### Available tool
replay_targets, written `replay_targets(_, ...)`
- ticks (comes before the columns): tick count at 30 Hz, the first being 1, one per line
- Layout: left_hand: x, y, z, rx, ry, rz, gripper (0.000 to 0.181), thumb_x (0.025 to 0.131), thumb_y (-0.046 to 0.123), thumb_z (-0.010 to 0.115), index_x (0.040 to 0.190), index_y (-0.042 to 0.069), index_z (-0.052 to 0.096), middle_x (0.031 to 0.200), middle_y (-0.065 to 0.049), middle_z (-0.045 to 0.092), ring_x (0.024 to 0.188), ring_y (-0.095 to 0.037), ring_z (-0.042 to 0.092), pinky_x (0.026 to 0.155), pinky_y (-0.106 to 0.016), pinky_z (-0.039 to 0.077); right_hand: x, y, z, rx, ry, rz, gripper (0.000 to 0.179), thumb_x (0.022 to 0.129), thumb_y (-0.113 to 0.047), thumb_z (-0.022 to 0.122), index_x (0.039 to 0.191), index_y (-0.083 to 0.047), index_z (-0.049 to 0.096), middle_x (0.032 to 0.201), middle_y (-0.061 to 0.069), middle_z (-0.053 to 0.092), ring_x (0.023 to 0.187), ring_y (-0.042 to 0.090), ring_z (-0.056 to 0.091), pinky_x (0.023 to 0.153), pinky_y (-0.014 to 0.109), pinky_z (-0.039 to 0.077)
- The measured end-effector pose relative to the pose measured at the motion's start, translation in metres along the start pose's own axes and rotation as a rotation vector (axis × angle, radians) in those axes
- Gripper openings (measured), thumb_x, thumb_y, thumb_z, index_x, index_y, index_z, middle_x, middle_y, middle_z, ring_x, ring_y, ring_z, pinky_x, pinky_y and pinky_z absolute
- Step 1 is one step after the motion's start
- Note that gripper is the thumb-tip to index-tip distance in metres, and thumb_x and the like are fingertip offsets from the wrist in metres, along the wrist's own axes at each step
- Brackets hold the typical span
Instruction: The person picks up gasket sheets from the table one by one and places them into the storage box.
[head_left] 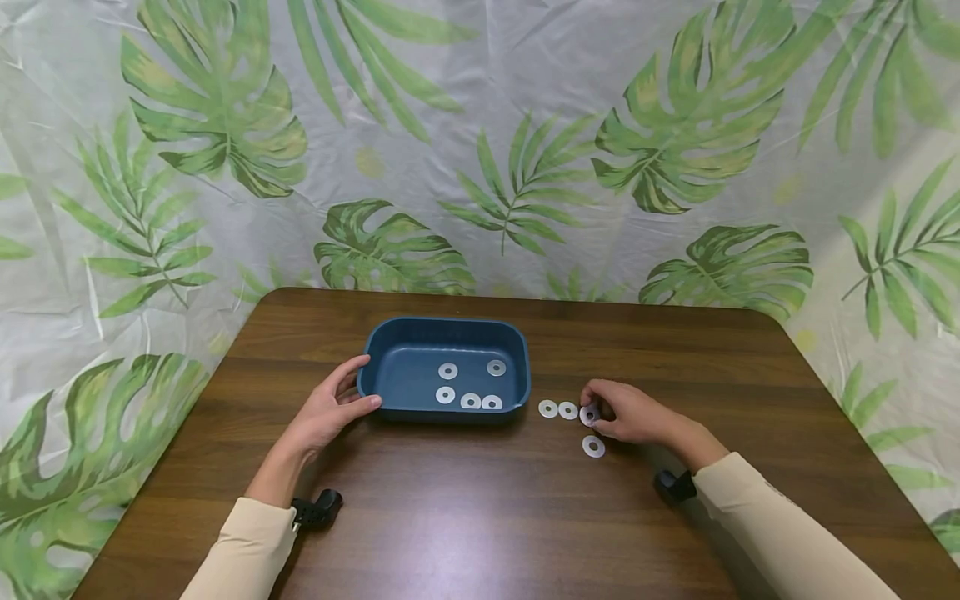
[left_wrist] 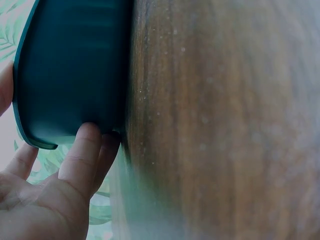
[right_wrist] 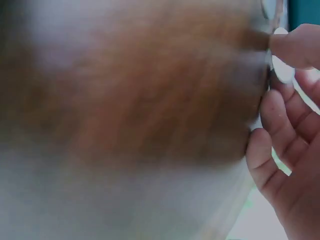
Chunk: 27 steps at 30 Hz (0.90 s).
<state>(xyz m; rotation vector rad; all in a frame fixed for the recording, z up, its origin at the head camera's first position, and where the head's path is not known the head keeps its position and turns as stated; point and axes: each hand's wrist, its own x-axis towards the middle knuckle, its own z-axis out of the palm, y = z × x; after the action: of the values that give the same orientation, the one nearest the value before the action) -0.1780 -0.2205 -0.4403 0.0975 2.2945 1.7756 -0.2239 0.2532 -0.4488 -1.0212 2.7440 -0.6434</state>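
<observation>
Right hand (head_left: 637, 412): thumb and finger appear to pinch one flat washer (right_wrist: 283, 71) at the wooden tabletop (head_left: 420, 508), right of the blue tray (head_left: 405, 379). Left hand (head_left: 322, 418): grips the tray's left end. Five washers (head_left: 447, 364) lie inside. Step in hand, judged: picking up. Next move calls for a firm edge pinch, tray steadied.

I am indoors, apparently at a set-up recording corner: a brown wood-grain table (head_left: 675, 342) stands before me, backed by a wrinkled, slightly glossy whitish sheet (head_left: 536, 50) printed with green tropical leaves (head_left: 225, 108); black devices (head_left: 321, 508) sit at my wrists. Home or studio, I cannot tell.
</observation>
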Motion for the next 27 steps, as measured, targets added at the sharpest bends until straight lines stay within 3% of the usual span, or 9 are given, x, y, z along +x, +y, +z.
replay_targets(10, 0.0016, 0.0025, 0.0002, 0.002, -0.001, 0.003, 0.077, 0.095, 0.019, 0.066, 0.158, 0.016, 0.023, 0.164, -0.023, 0.02, 0.144, -0.045, 0.037, 0.111, -0.053, 0.04, -0.0053, 0.0052, -0.0054, 0.095, -0.057, 0.052, 0.034, 0.085, -0.001, 0.07, 0.117, -0.008, 0.062, 0.102, 0.004, 0.064, 0.07, 0.002, 0.049, 0.063, 0.022, 0.045)
replay_targets(27, -0.0002, -0.0001, -0.0009, 0.008, -0.009, 0.01, 0.076, 0.096, 0.019, 0.066, 0.158, 0.015, 0.022, 0.164, -0.024, 0.02, 0.145, -0.047, 0.035, 0.113, -0.056, 0.037, -0.0041, 0.0075, -0.0047, 0.115, -0.071, 0.053, 0.028, 0.086, -0.004, 0.071, 0.113, -0.007, 0.066, 0.099, 0.003, 0.064, 0.071, -0.001, 0.048, 0.064, 0.022, 0.045)
